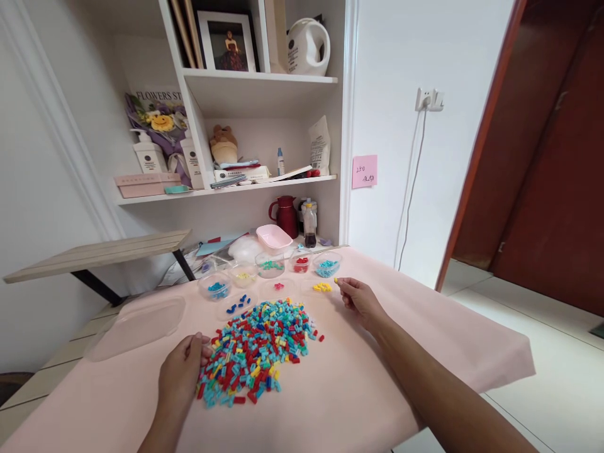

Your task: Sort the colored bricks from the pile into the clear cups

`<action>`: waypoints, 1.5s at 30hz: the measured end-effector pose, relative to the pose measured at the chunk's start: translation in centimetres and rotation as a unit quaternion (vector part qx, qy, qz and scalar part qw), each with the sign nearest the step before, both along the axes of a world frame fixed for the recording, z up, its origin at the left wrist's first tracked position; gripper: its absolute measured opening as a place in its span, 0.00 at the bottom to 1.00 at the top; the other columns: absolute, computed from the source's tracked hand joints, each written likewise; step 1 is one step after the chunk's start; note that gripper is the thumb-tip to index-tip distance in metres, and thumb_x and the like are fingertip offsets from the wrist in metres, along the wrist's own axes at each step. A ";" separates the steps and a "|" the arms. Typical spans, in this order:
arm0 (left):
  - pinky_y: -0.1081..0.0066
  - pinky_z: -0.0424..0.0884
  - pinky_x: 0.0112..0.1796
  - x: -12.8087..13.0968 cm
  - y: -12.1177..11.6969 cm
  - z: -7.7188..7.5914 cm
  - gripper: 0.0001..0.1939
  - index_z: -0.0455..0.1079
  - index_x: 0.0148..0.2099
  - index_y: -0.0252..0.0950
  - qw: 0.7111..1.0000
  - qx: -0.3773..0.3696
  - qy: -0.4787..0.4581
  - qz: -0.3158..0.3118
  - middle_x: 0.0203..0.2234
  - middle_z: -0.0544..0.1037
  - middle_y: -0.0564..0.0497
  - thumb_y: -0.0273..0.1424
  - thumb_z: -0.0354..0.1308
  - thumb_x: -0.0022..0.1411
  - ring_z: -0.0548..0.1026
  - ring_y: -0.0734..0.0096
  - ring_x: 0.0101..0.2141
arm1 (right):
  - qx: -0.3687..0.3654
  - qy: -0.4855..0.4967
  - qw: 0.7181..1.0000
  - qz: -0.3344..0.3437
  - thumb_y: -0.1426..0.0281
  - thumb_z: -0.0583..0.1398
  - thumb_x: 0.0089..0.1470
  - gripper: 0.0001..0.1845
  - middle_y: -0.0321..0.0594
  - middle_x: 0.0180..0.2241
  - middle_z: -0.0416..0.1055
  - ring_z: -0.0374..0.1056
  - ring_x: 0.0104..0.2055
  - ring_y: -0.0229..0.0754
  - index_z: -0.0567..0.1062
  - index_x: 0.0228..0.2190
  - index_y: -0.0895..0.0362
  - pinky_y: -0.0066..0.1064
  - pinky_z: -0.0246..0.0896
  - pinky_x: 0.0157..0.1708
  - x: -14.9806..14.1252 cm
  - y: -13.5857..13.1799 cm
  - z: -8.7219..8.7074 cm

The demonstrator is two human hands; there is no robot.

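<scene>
A heap of small mixed-colour plastic building bricks (264,346) lies in the middle of the pink-covered table. At the heap's left edge rests my left hand (185,362), its fingers curled against the bricks; whatever they may hold is hidden. My right hand (361,302) is beyond the heap to the right, thumb and finger pinching a yellow brick (336,280). That brick is just right of a shallow clear lid or tray with yellow bricks (323,287). Beside this are a clear tray with a few pink bricks (279,286) and one with dark blue bricks (238,304).
Clear tubs behind hold blue bricks (218,289), pale yellow bricks (243,277), green bricks (270,265), red bricks (301,264) and light blue bricks (327,268). A large clear lid (146,327) lies left. Farther back stand a pink basin (274,236) and a red jug (286,217).
</scene>
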State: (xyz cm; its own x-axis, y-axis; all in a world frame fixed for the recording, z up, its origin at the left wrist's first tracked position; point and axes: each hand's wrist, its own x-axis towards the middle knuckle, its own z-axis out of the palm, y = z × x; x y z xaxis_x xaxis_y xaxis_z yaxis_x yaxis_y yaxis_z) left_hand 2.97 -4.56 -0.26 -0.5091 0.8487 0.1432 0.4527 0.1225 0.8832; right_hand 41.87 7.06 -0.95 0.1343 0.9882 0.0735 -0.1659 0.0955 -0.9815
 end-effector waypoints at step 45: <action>0.68 0.69 0.31 0.1 -0.2 0.0 0.22 0.75 0.35 0.39 1.000 0.007 0.025 -0.014 0.25 0.80 0.51 0.50 0.51 0.54 0.75 0.65 0.26 | 0.047 -0.435 0.895 -0.089 0.74 0.51 0.52 0.19 0.43 0.37 0.68 0.67 0.34 0.43 0.80 0.37 0.53 0.31 0.57 0.35 -0.2 -0.2 -1.0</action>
